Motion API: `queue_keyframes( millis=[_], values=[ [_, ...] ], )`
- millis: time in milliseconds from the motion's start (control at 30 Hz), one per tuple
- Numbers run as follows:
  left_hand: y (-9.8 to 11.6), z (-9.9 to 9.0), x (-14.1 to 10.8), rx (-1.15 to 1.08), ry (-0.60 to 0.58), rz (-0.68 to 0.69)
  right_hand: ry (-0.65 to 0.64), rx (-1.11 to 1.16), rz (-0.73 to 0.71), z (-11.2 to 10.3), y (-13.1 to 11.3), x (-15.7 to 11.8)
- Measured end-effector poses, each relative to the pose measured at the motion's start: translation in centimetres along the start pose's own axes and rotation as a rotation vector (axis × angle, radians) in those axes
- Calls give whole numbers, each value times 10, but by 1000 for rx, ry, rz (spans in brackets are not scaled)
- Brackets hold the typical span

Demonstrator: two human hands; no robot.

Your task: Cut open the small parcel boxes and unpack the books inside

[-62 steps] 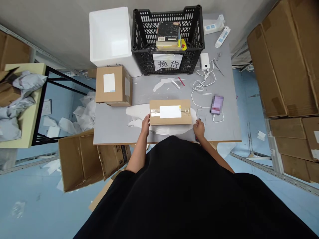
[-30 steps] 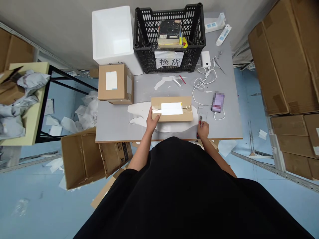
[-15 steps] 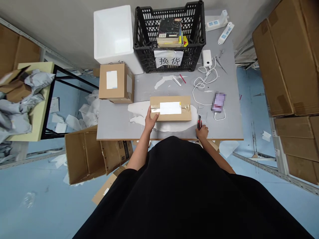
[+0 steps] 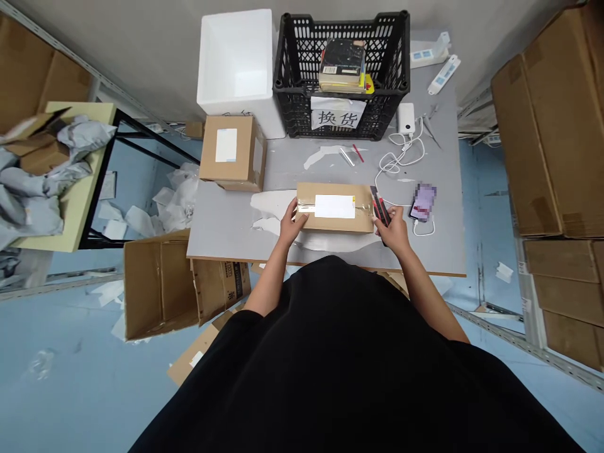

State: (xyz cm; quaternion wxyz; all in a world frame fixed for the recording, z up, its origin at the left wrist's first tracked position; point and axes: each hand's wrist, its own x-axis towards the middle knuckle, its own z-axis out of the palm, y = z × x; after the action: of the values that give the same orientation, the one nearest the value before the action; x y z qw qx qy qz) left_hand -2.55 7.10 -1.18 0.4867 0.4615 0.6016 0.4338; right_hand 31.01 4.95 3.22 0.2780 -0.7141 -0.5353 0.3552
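Observation:
A long brown cardboard box (image 4: 306,190) with a white label (image 4: 335,206) and clear tape at its ends lies in front of me on the table. My left hand (image 4: 290,225) grips its left end, thumb on the top face and fingers at the side. At the opposite end, my right hand (image 4: 394,230) is closed around a red and black utility knife (image 4: 380,209). The knife points up and away from me, close beside the box's right edge. Whether its blade is out, I cannot tell. White worn patches (image 4: 271,200) on the tabletop show around the box.
Behind stand a black plastic crate (image 4: 340,133) holding books and a white foam box (image 4: 236,63). A smaller carton (image 4: 229,148) sits at left. A phone (image 4: 423,202) with a white cable (image 4: 394,162) lies right. An open carton (image 4: 160,289) stands below the table's left edge.
My right hand has brought the utility knife up from the table's front edge to the right end of the box. My left hand keeps its grip. The camera view has shifted slightly.

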Motion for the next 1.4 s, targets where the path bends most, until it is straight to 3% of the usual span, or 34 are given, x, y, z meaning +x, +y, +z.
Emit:
queue_keyframes(
  millis=[133,300,600,1000,1400],
  values=[
    [4,-10,5,35,-27,-36,-162,-261,-287,4,-50,10],
    [21,-22,14,100,-109,71,-375,-551,-540,27,-93,23],
    [22,-38,32,170,-250,134,-538,-800,-689,70,-132,49],
    [15,-42,36,262,-356,113,-729,-1190,-790,69,-179,50],
    [9,-40,36,206,-327,92,-722,-1231,-834,69,-172,53]
  ],
)
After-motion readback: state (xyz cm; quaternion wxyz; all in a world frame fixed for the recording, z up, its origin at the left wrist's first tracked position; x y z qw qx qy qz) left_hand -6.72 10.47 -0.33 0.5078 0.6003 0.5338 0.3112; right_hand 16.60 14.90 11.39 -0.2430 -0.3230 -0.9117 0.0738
